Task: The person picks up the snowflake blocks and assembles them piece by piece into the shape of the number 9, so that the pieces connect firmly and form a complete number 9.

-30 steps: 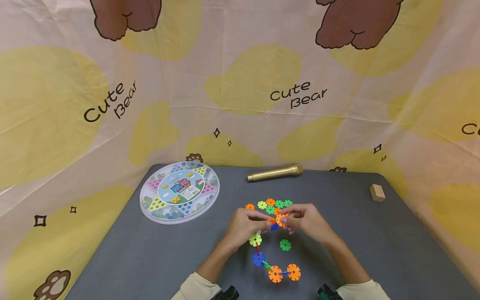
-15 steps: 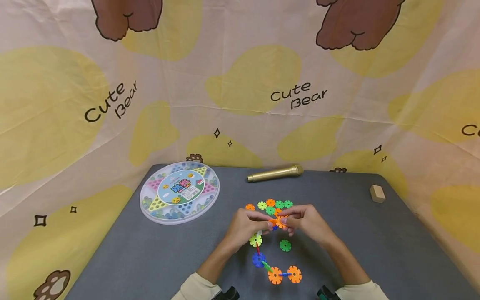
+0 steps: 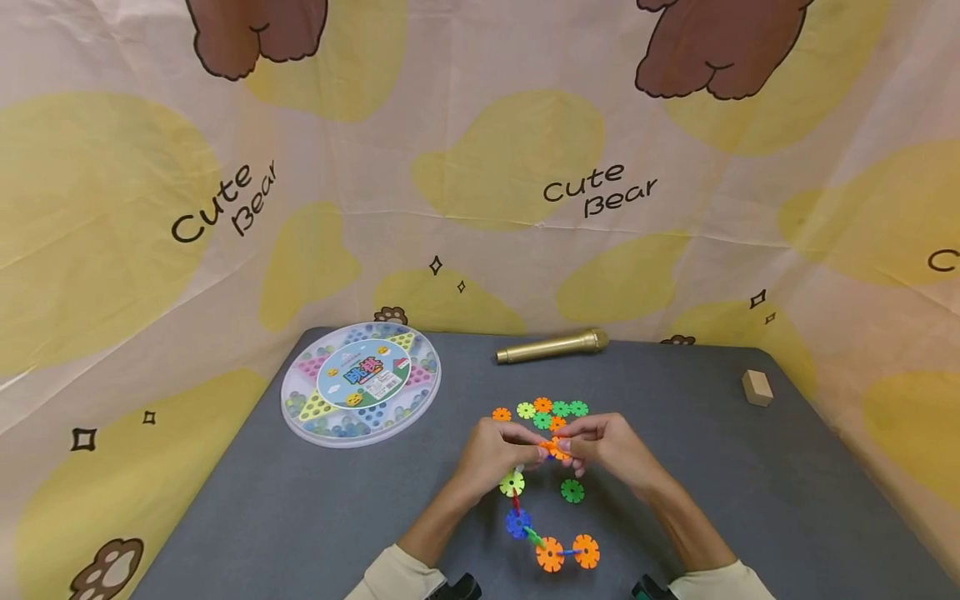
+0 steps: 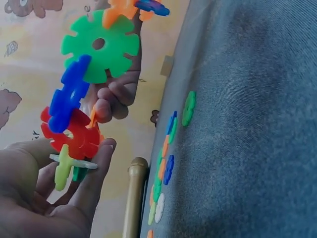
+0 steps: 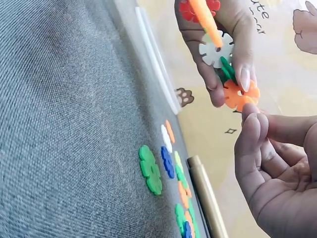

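Observation:
Both hands meet over the middle of the table. My left hand pinches a chain of slotted plastic snowflake discs between thumb and fingers. In the right wrist view, a white disc, a green disc set edge-on and an orange disc join at that hand's fingertips. My right hand pinches an orange snowflake disc right against the left fingertips. Toward me the chain hangs down through a lime disc, a blue disc and two orange discs. The fingers partly hide the joint.
Several loose snowflake discs lie beyond the hands, and a single green disc lies between the forearms. A round Chinese checkers box sits back left. Farther off are a gold microphone and a wooden block.
The right hand and its orange disc have come slightly lower and closer to the left fingertips, with the disc turning a little. The dangling end of the chain has swayed slightly.

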The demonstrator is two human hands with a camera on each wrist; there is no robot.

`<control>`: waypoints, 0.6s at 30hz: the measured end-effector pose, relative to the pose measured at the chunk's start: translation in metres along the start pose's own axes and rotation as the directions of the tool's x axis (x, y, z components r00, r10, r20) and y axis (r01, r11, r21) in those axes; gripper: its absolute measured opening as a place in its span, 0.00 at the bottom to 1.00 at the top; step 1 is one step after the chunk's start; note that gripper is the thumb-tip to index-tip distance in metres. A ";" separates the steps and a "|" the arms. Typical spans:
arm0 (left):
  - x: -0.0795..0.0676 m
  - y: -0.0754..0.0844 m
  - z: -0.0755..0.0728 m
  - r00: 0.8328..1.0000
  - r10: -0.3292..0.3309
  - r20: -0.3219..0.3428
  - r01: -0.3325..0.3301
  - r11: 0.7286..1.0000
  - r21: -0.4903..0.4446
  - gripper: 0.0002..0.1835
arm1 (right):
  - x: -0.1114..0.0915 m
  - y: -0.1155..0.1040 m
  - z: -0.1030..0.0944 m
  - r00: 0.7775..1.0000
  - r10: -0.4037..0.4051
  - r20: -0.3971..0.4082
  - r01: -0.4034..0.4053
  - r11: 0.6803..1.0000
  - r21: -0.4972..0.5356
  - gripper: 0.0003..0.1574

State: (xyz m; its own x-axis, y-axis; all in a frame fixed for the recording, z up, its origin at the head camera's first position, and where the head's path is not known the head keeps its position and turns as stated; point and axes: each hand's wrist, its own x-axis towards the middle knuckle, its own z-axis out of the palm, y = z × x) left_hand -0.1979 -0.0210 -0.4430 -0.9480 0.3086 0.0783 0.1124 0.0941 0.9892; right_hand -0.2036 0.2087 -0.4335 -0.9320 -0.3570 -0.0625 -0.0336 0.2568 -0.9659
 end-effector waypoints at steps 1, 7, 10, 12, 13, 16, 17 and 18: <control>0.000 0.000 0.000 1.000 0.000 0.004 0.000 1.000 -0.009 0.04 | 0.000 0.000 -0.001 1.000 0.005 0.001 -0.005 1.000 0.002 0.16; 0.000 0.000 0.002 1.000 -0.011 0.023 0.014 0.995 -0.095 0.10 | 0.000 0.001 -0.005 0.999 0.037 0.012 -0.037 0.999 0.034 0.23; -0.001 0.001 0.003 0.999 -0.021 0.034 0.025 0.993 -0.118 0.12 | 0.000 0.001 -0.007 0.999 0.044 -0.007 -0.044 0.998 0.045 0.24; -0.001 0.001 0.002 0.998 -0.029 0.051 0.035 0.993 -0.117 0.13 | 0.000 0.001 -0.008 0.999 0.045 -0.018 -0.044 0.998 0.046 0.23; -0.001 0.001 0.002 0.998 -0.032 0.062 0.039 0.993 -0.113 0.14 | 0.000 0.001 -0.008 0.999 0.045 -0.018 -0.044 0.998 0.045 0.23; 0.000 0.001 0.000 0.995 -0.047 0.091 0.054 0.995 -0.086 0.15 | 0.000 0.001 -0.010 0.999 0.043 -0.008 -0.043 0.998 0.043 0.20; 0.000 0.001 0.000 0.994 -0.050 0.096 0.057 0.996 -0.073 0.15 | 0.000 0.001 -0.010 0.999 0.040 0.000 -0.039 0.998 0.041 0.20; 0.000 0.001 0.000 0.994 -0.051 0.098 0.057 0.997 -0.059 0.15 | 0.000 0.001 -0.010 0.999 0.037 0.009 -0.037 0.998 0.042 0.19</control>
State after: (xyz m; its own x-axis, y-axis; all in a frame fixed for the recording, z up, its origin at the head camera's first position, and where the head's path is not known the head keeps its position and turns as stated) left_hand -0.1984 -0.0213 -0.4422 -0.9187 0.3947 0.0157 0.0408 0.0555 0.9976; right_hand -0.2069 0.2179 -0.4315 -0.9293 -0.3555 -0.1000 0.0159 0.2320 -0.9726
